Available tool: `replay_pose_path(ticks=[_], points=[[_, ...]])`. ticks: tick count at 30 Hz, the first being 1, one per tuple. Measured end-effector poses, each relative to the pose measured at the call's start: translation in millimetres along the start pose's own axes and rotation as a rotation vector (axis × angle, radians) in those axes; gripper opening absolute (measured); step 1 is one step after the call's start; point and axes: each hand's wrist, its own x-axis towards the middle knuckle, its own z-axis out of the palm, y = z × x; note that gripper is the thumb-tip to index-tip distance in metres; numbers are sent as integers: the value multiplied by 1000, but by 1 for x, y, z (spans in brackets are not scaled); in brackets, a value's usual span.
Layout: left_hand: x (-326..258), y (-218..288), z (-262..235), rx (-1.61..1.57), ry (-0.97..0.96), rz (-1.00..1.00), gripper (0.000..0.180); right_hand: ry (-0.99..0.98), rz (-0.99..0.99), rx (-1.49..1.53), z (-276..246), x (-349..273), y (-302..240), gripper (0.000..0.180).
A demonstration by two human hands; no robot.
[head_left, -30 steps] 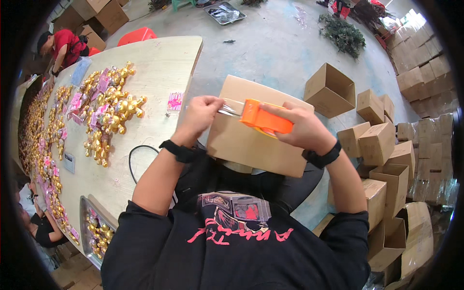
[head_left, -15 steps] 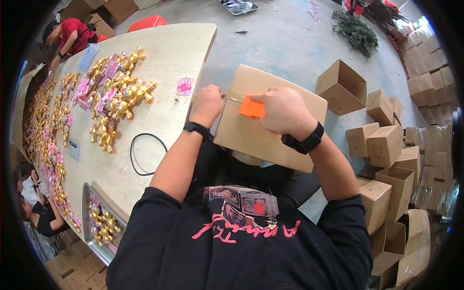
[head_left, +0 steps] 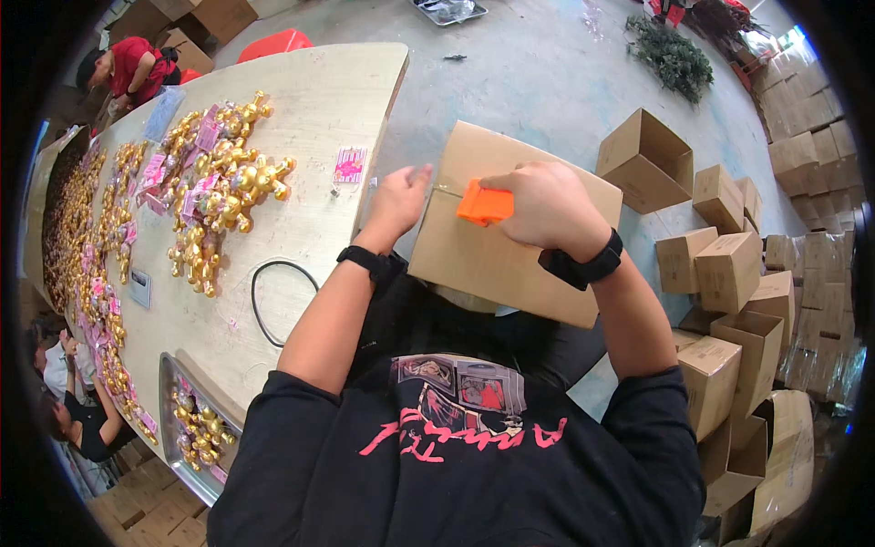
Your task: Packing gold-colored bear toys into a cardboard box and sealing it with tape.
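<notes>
A closed cardboard box (head_left: 533, 264) sits in front of me, its top seam running across from the left edge. My right hand (head_left: 551, 210) is wrapped round an orange tape dispenser (head_left: 485, 202), which rests on the box top by that seam, near the left side. Just off the box's left edge is my left hand (head_left: 398, 202), with its fingers stretched out and nothing visible in them. Whether it touches the box I cannot tell.
To my left, a long table (head_left: 355, 82) bears heaps of gold-wrapped items (head_left: 232, 182), a pink card (head_left: 349, 164), a black cord loop (head_left: 257, 296) and a metal tray (head_left: 170, 428). Several cardboard boxes (head_left: 645, 159) stand at right. Co-workers (head_left: 137, 68) are along the table's far side.
My left hand's fingers have straightened from a more curled shape. The tape dispenser and my right hand have shifted very slightly to the right in view, along with the box.
</notes>
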Motion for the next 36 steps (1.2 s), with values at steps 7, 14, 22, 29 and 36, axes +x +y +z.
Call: replay_pose_path(ticks=[7,14,22,29,36], points=[[-19,35,7,45,-283,87,81,18,-64,21,-10,-16,10,51],[-18,52,-2,72,-440,106,91,-64,-39,160,-33,-83,53,59],[-19,46,-9,152,-340,110,93,-33,168,58,-43,-207,130,57],[-14,36,-2,46,-416,87,93,-16,244,-51,9,-262,192,64],[-17,49,-4,145,-447,65,90,-87,276,7,46,-219,184,58]])
